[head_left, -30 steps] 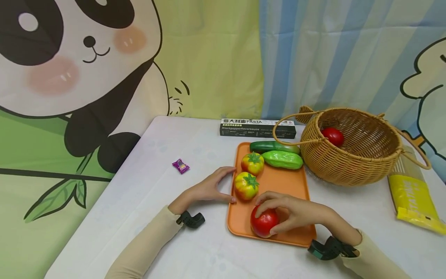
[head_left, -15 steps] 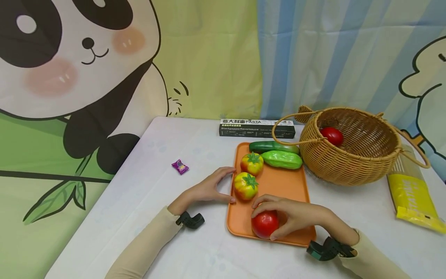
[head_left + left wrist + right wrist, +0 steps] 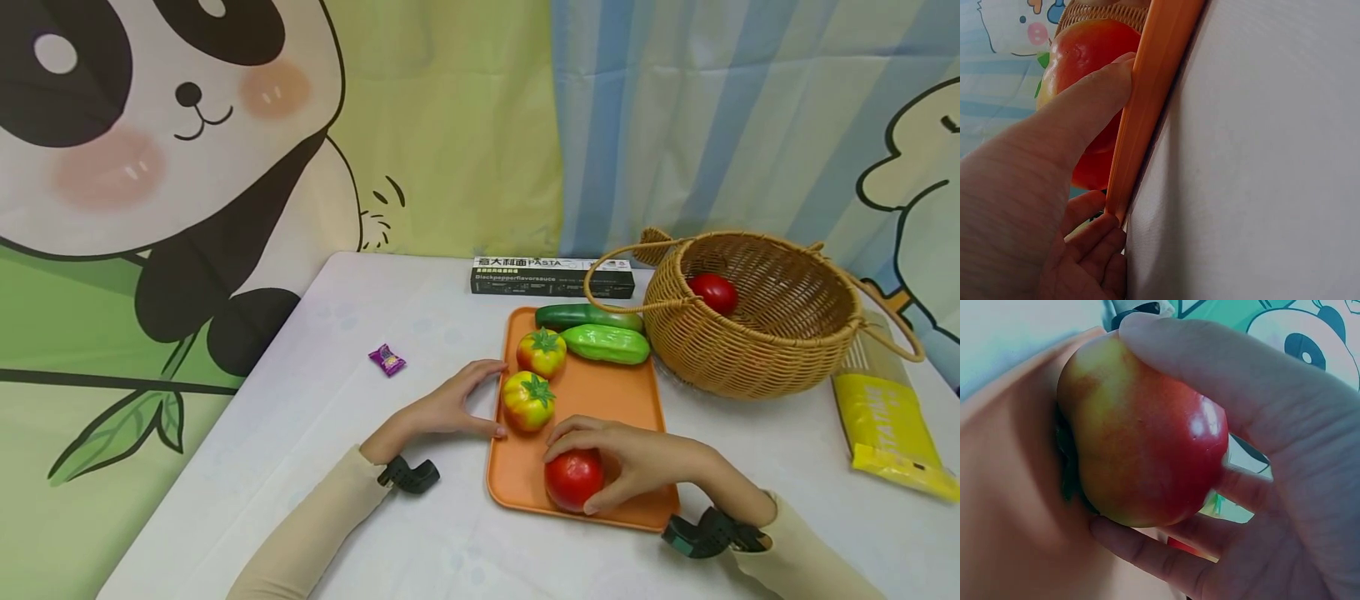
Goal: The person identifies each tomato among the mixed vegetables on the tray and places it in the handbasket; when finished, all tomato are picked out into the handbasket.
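My right hand (image 3: 626,458) holds a red tomato (image 3: 573,481), fingers over its top and thumb at its near side, low over the front of the orange tray (image 3: 600,400). In the right wrist view this tomato (image 3: 1147,437) shows a yellow underside, its green leafy cap turned down towards the tray. Two more tomatoes, a nearer one (image 3: 528,402) and a farther one (image 3: 542,353), sit leaf-side up along the tray's left side. My left hand (image 3: 450,406) is spread at the tray's left rim (image 3: 1141,119), thumb tip and fingertips against it.
A dark green cucumber (image 3: 577,316) and a lighter green cucumber-like vegetable (image 3: 607,344) lie at the tray's back. Right of them stands a wicker basket (image 3: 750,358) with a red item (image 3: 714,293) inside. Around are a pasta box (image 3: 551,283), yellow packet (image 3: 892,417) and purple candy (image 3: 387,359).
The tomato in my right hand has shifted slightly to the right, and the right fingers have settled lower over it. My left hand stays at the tray's rim.
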Demonstrator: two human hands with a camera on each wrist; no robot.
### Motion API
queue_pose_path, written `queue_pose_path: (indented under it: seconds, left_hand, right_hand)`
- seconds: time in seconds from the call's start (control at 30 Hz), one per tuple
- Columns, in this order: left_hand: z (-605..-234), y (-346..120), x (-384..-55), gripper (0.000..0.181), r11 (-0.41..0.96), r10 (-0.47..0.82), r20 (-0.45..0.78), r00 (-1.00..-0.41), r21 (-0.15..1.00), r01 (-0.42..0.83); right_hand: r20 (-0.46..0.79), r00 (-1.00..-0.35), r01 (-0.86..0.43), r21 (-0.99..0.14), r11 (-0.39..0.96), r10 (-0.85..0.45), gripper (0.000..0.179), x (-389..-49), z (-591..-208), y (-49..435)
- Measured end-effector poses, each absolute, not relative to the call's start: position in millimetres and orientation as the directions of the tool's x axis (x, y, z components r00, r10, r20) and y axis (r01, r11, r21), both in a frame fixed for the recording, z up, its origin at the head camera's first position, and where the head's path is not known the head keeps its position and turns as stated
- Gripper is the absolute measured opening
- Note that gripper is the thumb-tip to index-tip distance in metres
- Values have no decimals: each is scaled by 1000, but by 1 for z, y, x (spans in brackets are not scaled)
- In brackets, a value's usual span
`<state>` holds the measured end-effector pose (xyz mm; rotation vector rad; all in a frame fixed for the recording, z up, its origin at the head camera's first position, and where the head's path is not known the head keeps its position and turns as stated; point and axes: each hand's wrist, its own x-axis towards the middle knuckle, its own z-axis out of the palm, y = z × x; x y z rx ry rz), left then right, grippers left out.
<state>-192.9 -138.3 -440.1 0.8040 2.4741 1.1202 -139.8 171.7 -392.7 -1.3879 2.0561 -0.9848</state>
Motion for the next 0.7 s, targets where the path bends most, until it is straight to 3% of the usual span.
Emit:
queue_pose_path:
  seconds: [0.7]
  left_hand:
    - [-438, -137, -192, 93, 539, 603, -50, -796, 761, 361]
  right_hand:
    - [40, -449, -582, -771, 259, -892, 52, -143, -378, 184]
